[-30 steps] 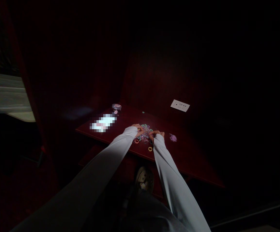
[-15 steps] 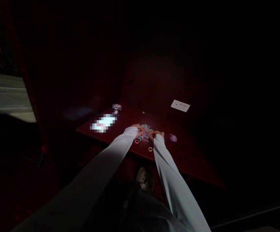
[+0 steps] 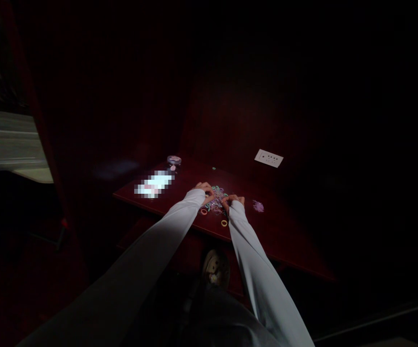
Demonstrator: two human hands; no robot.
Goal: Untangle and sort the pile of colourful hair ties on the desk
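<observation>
A loose pile of small coloured hair ties (image 3: 216,198), pink, purple and green, lies on the dark red table (image 3: 281,236). My left hand (image 3: 205,190) reaches over the pile's left side, fingers curled and pinched down into it. From the right, my right hand (image 3: 232,200) touches the pile with thumb and finger drawn together. What either pinch holds is too small to make out. Near the table's front edge lie a yellow hair tie (image 3: 224,223) and an orange-red one (image 3: 203,211). A small purple heap (image 3: 258,206) sits right of my right hand.
A bright, blurred-out phone-like screen (image 3: 154,184) lies on the table's left, with a round lidded container (image 3: 174,163) behind it. One green hair tie (image 3: 214,168) lies farther back. A white socket plate (image 3: 268,158) is on the wall. My shoe (image 3: 216,267) shows below.
My left hand's fingers have shifted slightly over the pile, and the yellow band beside them is now covered. My right hand stays almost where it was.
</observation>
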